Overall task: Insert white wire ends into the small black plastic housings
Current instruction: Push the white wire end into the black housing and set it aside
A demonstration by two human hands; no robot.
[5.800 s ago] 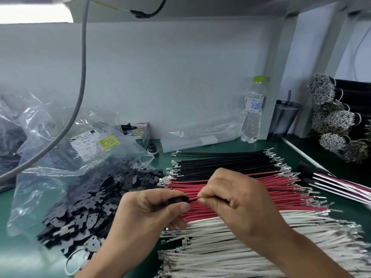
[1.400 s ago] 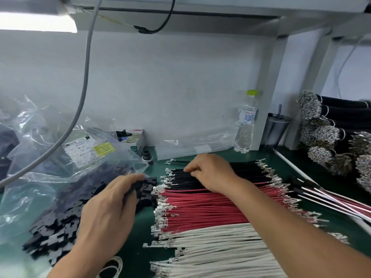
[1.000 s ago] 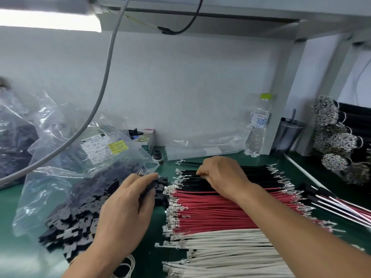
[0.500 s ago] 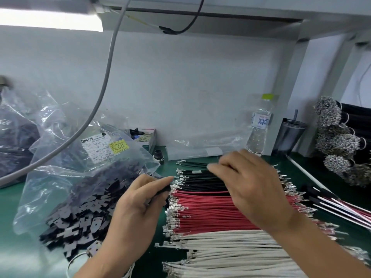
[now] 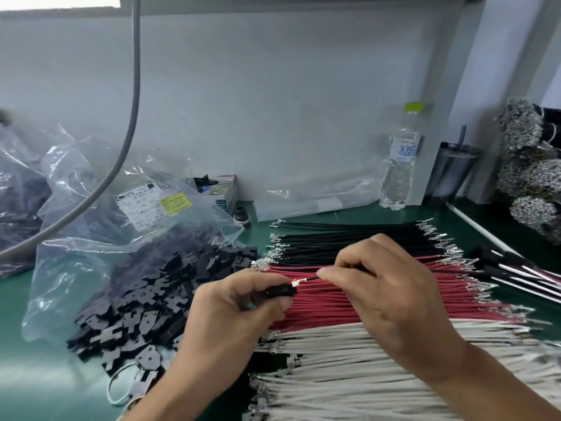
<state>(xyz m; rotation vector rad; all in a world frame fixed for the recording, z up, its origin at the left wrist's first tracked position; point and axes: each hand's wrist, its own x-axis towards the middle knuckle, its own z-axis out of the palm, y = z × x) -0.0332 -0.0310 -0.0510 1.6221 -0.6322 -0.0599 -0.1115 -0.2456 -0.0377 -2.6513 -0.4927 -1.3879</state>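
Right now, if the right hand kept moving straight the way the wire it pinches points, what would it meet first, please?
Most likely the black housing held by the left hand. The right hand aims the black wire's metal tip leftward, already at its opening, though depth is uncertain.

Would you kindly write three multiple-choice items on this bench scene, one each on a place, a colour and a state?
1. Where does the water bottle stand?
A. back right, by the wall
B. on the white wires
C. inside the plastic bag

2. What colour is the wire pinched by the right hand?
A. white
B. black
C. red

3. How is the metal terminal?
A. at the mouth of the housing in the left hand
B. lying on the bench
C. taped over

Answers: 1 A, it stands by the wall; 2 B, dark insulation shows; 3 A, the tip meets the housing.
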